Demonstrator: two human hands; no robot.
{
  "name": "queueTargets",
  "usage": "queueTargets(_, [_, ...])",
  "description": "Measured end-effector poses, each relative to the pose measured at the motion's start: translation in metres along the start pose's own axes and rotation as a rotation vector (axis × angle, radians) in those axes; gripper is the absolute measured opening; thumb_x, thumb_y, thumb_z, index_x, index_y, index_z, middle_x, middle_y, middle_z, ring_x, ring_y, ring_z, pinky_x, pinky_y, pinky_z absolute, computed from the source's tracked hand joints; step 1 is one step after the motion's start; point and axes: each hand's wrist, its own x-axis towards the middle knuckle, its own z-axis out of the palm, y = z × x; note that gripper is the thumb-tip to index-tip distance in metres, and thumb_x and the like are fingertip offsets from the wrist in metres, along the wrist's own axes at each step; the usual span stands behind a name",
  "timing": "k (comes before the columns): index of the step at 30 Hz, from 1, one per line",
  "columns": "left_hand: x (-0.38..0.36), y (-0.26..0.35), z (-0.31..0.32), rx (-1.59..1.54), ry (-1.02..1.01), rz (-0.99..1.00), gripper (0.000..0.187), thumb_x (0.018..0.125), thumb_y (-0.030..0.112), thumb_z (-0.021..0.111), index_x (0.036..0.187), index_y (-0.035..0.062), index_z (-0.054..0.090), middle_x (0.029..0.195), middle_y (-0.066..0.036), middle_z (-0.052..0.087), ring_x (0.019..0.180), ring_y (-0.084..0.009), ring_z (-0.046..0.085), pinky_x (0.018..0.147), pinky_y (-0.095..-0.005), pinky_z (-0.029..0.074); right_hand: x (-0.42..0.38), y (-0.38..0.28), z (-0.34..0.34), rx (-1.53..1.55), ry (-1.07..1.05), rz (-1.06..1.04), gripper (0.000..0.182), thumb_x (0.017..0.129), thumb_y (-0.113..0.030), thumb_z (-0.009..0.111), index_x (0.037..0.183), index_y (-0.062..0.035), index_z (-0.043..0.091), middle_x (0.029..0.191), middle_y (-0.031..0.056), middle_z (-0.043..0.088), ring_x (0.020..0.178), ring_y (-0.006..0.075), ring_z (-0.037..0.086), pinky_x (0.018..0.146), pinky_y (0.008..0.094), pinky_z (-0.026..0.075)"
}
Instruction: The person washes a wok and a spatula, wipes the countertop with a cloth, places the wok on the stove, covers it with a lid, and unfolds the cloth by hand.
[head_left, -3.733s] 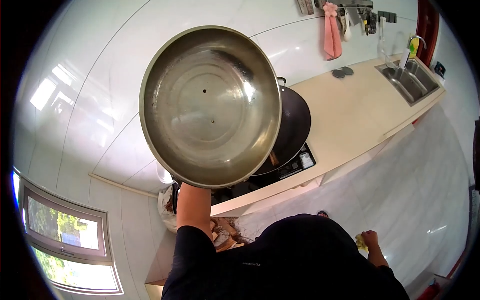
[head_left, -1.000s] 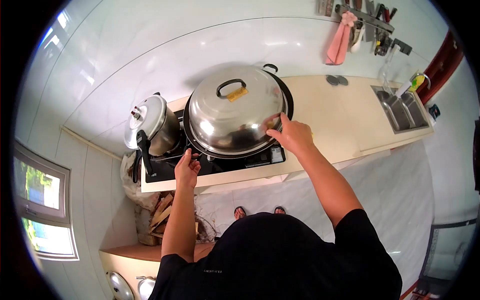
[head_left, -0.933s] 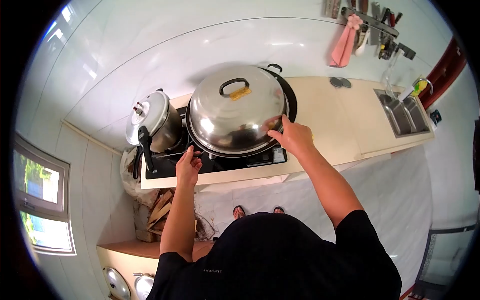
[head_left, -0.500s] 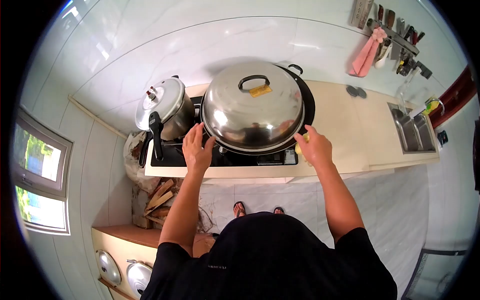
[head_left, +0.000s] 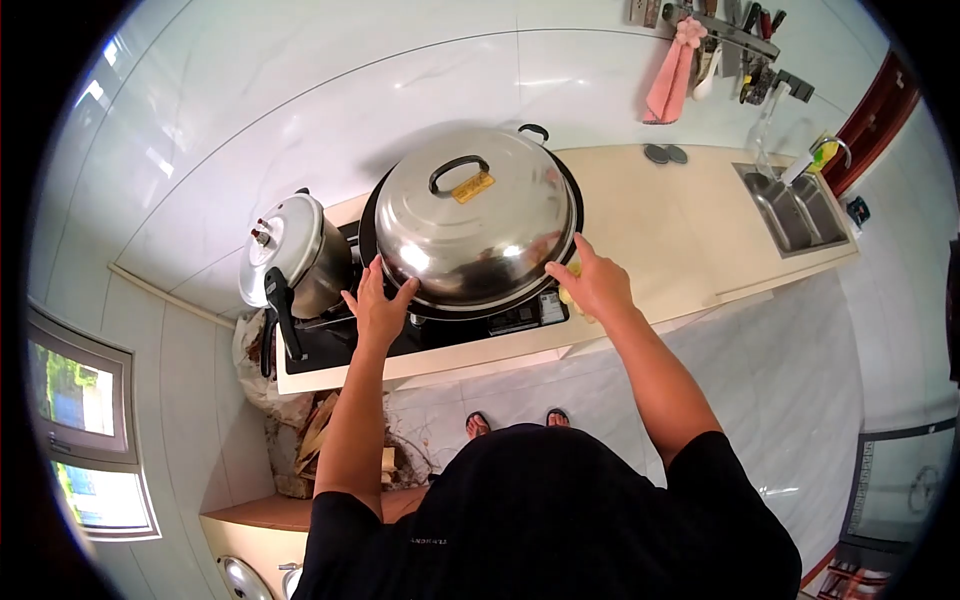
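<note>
A large domed steel lid with a black handle and a yellow label covers a wide black wok on the stove. My left hand is at the front left edge of the lid, fingers spread and holding nothing. At the front right edge is my right hand, its thumb and forefinger apart near the rim. Under its palm shows a yellow cloth-like piece, which the curled lower fingers seem to hold. Those fingers are mostly hidden.
A pressure cooker stands left of the wok, its black handle pointing towards me. The counter runs right to a double sink. A pink towel and knives hang on the wall. Firewood lies below left.
The view has shifted, so the lid and counter sit further left. Both hands stay by the lid's edge. My left fingers are spread wider, and my right thumb points in towards the lid.
</note>
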Motion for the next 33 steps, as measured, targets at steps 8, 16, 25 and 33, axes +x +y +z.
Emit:
queueTargets(8, [0.017, 0.001, -0.018, -0.007, -0.232, -0.013, 0.111, 0.076, 0.061, 0.075, 0.155, 0.0053, 0.021, 0.149, -0.017, 0.047, 0.142, -0.0295, 0.040, 0.116, -0.0618, -0.008, 0.023, 0.008, 0.006, 0.138, -0.109, 0.022, 0.108, 0.075, -0.074, 0.064, 0.152, -0.0044, 0.034, 0.102, 0.0210, 0.071, 0.100, 0.0348, 0.068, 0.084, 0.0406, 0.053])
queueTargets(16, [0.015, 0.010, -0.031, -0.086, -0.279, -0.011, 0.111, 0.073, 0.057, 0.079, 0.155, 0.0067, 0.024, 0.144, -0.017, 0.052, 0.138, -0.0295, 0.045, 0.115, -0.0638, -0.006, 0.016, 0.007, 0.011, 0.170, -0.101, 0.011, 0.107, 0.075, -0.074, 0.063, 0.152, -0.0056, 0.034, 0.105, 0.0223, 0.070, 0.102, 0.0361, 0.067, 0.085, 0.0412, 0.052])
queueTargets(25, [0.017, 0.006, -0.025, -0.080, -0.218, -0.015, 0.109, 0.073, 0.053, 0.080, 0.155, 0.0082, 0.025, 0.149, -0.016, 0.046, 0.140, -0.0306, 0.041, 0.116, -0.0640, 0.001, 0.018, 0.001, 0.012, 0.122, -0.117, 0.040, 0.106, 0.075, -0.073, 0.065, 0.152, -0.0074, 0.034, 0.106, 0.0230, 0.070, 0.103, 0.0363, 0.067, 0.086, 0.0409, 0.052])
queueTargets(33, [-0.018, -0.037, -0.009, -0.547, 0.225, -0.264, 0.076, 0.088, 0.036, 0.074, 0.147, 0.0034, 0.039, 0.128, -0.018, 0.060, 0.111, -0.0271, 0.058, 0.097, -0.0356, 0.045, -0.009, 0.015, 0.004, 0.239, 0.136, 0.079, 0.084, 0.083, -0.063, 0.066, 0.142, -0.0066, 0.048, 0.096, 0.0191, 0.072, 0.092, 0.0329, 0.069, 0.081, 0.0396, 0.053])
